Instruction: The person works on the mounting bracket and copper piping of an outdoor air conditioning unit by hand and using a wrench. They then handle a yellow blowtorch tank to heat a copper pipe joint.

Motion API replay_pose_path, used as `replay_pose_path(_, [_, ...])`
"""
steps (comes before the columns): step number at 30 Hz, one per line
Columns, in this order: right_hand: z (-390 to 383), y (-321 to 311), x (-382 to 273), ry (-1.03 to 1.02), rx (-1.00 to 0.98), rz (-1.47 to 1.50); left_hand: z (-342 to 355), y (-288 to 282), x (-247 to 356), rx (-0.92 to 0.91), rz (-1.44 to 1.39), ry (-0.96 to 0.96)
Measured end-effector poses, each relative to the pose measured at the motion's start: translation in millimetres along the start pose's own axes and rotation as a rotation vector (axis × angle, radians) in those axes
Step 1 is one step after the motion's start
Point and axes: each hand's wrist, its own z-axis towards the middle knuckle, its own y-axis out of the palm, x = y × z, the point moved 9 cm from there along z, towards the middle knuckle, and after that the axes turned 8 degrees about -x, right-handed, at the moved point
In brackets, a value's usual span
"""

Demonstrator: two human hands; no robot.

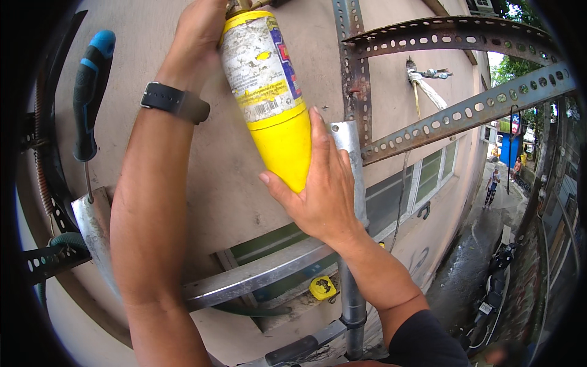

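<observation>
A yellow gas cylinder (282, 144) with a worn, scuffed label stands tilted in front of the wall, its rounded bottom toward me. A brass torch fitting (243, 5) tops it, partly cut off by the upper edge. My left hand (205, 21), a dark watch on its wrist, is closed at the cylinder's upper end; its fingers are mostly hidden. My right hand (323, 189) cups the yellow bottom, thumb on the left side and fingers along the right.
Slotted metal brackets (465, 113) jut from the wall at right. A metal rail (263, 272) crosses below my hands, beside a vertical pole (353, 293). A screwdriver (93, 95) stands in a metal tube at left. A yellow tape measure (321, 287) lies lower down. A person (491, 186) stands in the alley below.
</observation>
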Motion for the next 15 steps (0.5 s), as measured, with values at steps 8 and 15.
replay_pose_path(8, [-0.2, -2.1, -0.7, 0.002, -0.004, 0.014, 12.0, -10.4, -3.9, -0.13, 0.039, 0.085])
replay_pose_path(15, [0.6, -2.6, -1.9, 0.001, -0.001, 0.026, 7.4, -18.9, -3.0, -0.098, 0.045, 0.128])
